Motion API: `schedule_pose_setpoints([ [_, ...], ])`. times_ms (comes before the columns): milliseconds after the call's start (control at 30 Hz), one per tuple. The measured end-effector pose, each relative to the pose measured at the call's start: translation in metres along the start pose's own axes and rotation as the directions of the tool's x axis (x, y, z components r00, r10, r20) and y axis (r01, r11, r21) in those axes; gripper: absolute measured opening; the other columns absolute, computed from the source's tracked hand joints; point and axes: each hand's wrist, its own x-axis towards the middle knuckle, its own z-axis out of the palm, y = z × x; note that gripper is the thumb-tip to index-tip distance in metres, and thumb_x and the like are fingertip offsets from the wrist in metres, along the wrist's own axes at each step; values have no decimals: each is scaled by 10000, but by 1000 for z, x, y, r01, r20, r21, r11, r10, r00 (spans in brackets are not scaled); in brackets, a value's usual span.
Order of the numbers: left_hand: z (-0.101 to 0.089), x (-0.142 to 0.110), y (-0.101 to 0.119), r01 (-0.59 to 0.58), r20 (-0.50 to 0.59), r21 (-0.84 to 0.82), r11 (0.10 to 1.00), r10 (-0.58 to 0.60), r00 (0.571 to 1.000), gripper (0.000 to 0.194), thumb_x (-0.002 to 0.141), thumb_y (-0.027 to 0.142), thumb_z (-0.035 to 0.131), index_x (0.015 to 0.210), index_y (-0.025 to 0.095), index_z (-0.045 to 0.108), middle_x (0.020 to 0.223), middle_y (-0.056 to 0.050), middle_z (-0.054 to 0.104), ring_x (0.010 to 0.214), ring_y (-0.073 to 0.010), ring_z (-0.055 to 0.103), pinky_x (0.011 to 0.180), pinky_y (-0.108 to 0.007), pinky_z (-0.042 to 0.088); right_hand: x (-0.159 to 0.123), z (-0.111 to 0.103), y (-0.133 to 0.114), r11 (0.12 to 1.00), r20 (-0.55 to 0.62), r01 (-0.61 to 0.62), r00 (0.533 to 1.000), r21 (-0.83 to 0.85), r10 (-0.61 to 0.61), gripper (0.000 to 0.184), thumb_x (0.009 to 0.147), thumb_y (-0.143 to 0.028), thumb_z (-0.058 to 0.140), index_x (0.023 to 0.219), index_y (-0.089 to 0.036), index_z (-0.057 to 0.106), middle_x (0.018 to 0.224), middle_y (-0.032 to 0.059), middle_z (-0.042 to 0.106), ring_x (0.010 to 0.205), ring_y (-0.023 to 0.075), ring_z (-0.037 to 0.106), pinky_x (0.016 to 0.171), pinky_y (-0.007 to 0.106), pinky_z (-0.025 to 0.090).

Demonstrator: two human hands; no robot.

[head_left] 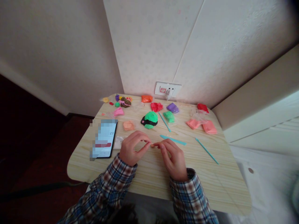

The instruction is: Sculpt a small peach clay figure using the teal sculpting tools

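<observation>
Between our two hands, above the middle of the tabletop (149, 179), we have a small peach lump (152, 145), roughly rounded, its finer shape too small to make out. Our left hand (134, 148) has thumb and forefinger together, clamped on the lump's left side; our right hand (172, 157) sets its forefinger against the other side — we cannot tell whether its thumb closes there too.

Beyond our fingertips, toward the far edge, sits a domed green-and-black figure (151, 117), matte and smooth, with a pink mark on its black part. Soft, creased packets of colour lie around: a peach packet (128, 125) left of the figure, a purple packet (173, 108) by the far edge, salmon packets (209, 127) near the right edge. A flat teal blade (173, 140) lies just beyond our right hand, and a glossy phone (106, 144) rests near the left edge — all on pale, streaked wood grain.
</observation>
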Motion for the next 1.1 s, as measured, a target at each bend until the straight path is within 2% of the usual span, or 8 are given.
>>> schedule_pose_setpoints([
  [333, 1, 0, 0, 19, 20, -3, 1000, -18, 1000, 87, 794, 79, 589, 752, 153, 608, 699, -36, 655, 673, -141, 625, 632, -254, 525, 1, 0, 0, 1000, -24, -3, 1000, -1, 3, 272, 941, -224, 415, 904, -213, 684, 830, 49, 656, 816, 183, 596, 733, 333, 463],
  [700, -1, 2, 3, 59, 43, -26, 998, -57, 997, 100, 799, 78, 581, 770, 169, 613, 705, -36, 667, 679, -147, 633, 638, -263, 536, 1, 2, 0, 999, -155, -22, 988, -27, 18, 174, 902, -214, 482, 990, -215, 633, 942, 73, 608, 846, 185, 598, 691, 323, 498],
  [967, -2, 4, 6, 81, 50, -80, 994, -77, 996, 115, 788, 46, 597, 798, 157, 626, 722, -32, 670, 696, -132, 629, 653, -239, 526, 0, 1, -3, 998, -173, 39, 984, -51, -48, 188, 883, -147, 501, 1026, -219, 599, 994, 67, 559, 815, 159, 557, 685, 299, 500],
  [1100, -2, 4, 6, 98, 71, -82, 992, -92, 993, 105, 794, 59, 593, 791, 158, 628, 721, -36, 672, 700, -139, 633, 656, -247, 525, -1, 0, -5, 995, -199, 73, 976, -73, -86, 181, 870, -135, 518, 1010, -226, 588, 994, 67, 558, 871, 183, 555, 720, 329, 501],
])
